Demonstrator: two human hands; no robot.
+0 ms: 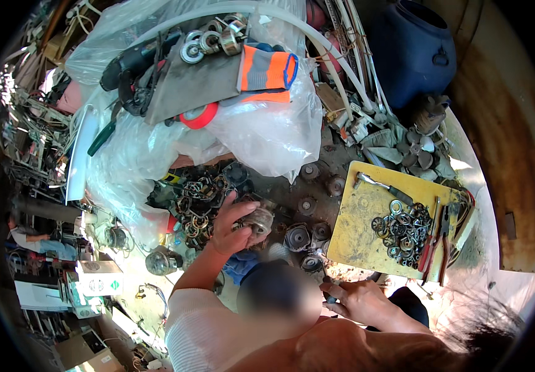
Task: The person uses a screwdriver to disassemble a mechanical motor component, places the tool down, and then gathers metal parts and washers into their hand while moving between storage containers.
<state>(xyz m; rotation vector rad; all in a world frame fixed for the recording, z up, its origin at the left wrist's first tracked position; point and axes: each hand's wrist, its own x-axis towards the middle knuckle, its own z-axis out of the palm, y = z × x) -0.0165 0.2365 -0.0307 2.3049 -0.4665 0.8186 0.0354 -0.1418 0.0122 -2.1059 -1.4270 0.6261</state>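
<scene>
My left hand (231,229) is closed round a dull, round metal motor part (258,221), thumb and fingers on its side. Below and to the right, my right hand (357,302) has its fingers bent together on a small dark thing, mostly hidden by the fingers. Several similar motor parts (306,206) stand on the dirty ground between and beyond my hands. Left of my left hand lies a heap of metal rings and small parts (199,201). A blurred patch covers the area between my arms.
On the right, a yellow board (357,204) carries a ratchet wrench (384,186), a pile of metal rings (403,230) and red-handled pliers (429,248). Ahead, clear plastic sheeting (267,133) bears red tape (198,116) and an orange cloth (268,69). A blue barrel (413,59) stands at far right.
</scene>
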